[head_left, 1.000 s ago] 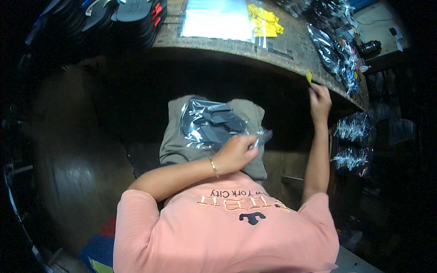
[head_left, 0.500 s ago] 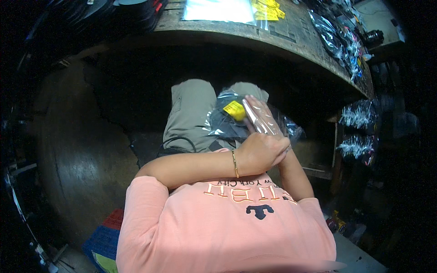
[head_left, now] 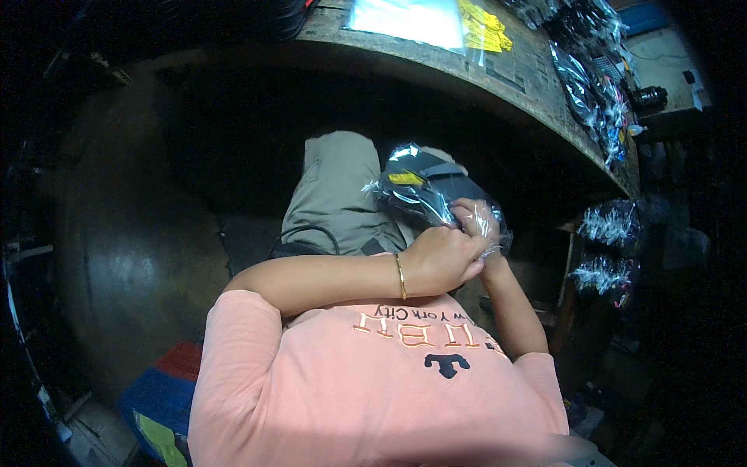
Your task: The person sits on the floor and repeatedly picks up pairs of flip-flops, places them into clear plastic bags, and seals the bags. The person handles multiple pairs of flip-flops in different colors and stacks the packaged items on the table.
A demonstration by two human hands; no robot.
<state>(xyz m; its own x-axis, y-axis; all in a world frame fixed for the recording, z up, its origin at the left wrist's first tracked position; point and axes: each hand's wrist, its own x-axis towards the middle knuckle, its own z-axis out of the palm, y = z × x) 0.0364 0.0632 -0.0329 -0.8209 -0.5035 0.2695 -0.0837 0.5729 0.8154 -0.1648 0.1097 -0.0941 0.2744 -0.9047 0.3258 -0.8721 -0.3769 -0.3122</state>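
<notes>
1. Two bare hands meet over the lap: the left hand (head_left: 445, 261) is curled closed, gripping the gathered plastic at the near end of one clear bag (head_left: 436, 204); its fingertips are turned out of sight.
2. The right hand (head_left: 476, 222) is at that same end, fingers bent, with shiny film over part of it; I cannot tell what it pinches, if anything.
3. One gold bracelet (head_left: 401, 276) circles the left wrist.
4. The bag is above the right thigh, its far end in front of the right knee. It is glossy and crinkled, with bright reflections, and shows dark grey, flat contents (head_left: 461, 187) and one yellow tag (head_left: 406, 178). Glare and folds keep the dark pieces from being counted.
5. Two grey-green trouser legs (head_left: 338, 175) lie beneath; the right one is mostly covered.
6. Beyond, one worn table (head_left: 436, 66) bears one stack of clear sheets (head_left: 408, 22), cut off by the upper edge, and one heap of yellow tags (head_left: 484, 29), too overlapped to count.
7. At its right end lie several wrapped packages (head_left: 580, 89), their number unclear.
8. Below them, two bundles of crinkled plastic (head_left: 609, 222) sit one above the other, partly lost in shadow.
</notes>
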